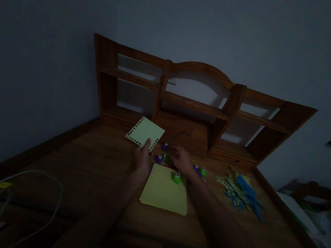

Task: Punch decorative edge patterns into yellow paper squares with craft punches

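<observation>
My left hand (143,156) pinches the lower right part of a pale yellow sheet of paper (146,132), thumb on top. Small punched holes line its left and bottom edges and part of its right edge. My right hand (181,159) reaches over the desk, fingers apart, close to a purple craft punch (165,146) and a green craft punch (165,157); whether it touches either is unclear in the dim light. Another purple punch (158,159) sits beside them. Below lies a stack of yellow paper (165,193) with a green punch (176,179) on it.
More punches, including a purple one (196,167) and a green one (203,172), stand right of my right hand. A pile of blue and yellow punched paper strips (241,191) lies farther right. Wooden shelving (194,103) backs the desk. A white cable (60,195) loops at left.
</observation>
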A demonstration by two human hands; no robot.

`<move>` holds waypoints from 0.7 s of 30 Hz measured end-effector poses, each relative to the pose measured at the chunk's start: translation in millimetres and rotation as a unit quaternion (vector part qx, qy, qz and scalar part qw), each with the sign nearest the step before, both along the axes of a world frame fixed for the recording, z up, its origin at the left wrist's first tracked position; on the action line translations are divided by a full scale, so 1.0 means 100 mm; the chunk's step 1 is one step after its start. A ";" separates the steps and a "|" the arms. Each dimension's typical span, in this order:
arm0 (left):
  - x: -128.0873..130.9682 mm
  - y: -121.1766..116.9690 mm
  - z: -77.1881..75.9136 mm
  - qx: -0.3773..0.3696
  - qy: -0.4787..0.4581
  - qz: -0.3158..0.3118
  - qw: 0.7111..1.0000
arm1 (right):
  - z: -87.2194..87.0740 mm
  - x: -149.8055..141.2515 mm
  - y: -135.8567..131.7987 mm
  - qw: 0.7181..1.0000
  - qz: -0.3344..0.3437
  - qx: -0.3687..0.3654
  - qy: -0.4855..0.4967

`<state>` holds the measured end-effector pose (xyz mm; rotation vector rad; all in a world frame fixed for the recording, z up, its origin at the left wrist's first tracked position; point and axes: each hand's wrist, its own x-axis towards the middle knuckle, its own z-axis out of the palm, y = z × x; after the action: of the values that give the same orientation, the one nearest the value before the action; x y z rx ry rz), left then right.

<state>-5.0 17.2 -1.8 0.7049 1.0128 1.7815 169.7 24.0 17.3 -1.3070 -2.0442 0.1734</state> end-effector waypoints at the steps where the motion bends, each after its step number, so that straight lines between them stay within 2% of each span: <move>1: -0.01 0.01 -0.02 0.002 0.006 0.015 1.000 | 0.06 0.08 0.02 1.000 -0.022 0.013 0.011; 5: -0.01 0.04 -0.08 -0.002 0.008 0.027 1.000 | 0.35 0.58 0.11 0.996 -0.077 0.033 0.031; 7: 0.01 0.03 -0.06 -0.006 0.003 0.010 1.000 | 0.45 0.87 0.11 0.993 -0.102 0.041 0.032; 9: 0.05 0.01 -0.04 0.003 -0.001 -0.024 1.000 | 0.48 1.13 0.08 0.992 -0.115 0.046 0.024; 12: 0.10 -0.03 -0.01 0.018 0.007 -0.091 0.996 | 0.40 1.44 0.00 0.991 -0.129 0.032 0.012; 15: 0.15 -0.07 -0.01 0.016 0.040 -0.168 0.985 | 0.23 1.62 -0.10 0.991 -0.135 0.002 0.004; 18: 0.20 -0.11 -0.01 0.022 0.086 -0.220 0.972 | 0.04 1.67 -0.22 0.990 -0.139 -0.014 0.008; 21: 0.23 -0.14 -0.01 0.029 0.121 -0.237 0.963 | -0.13 1.64 -0.34 0.985 -0.164 0.022 0.042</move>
<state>17.7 3.2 -2.8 1.1198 0.8585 1.3313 333.3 -9.8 4.8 -1.5581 -1.7249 0.0322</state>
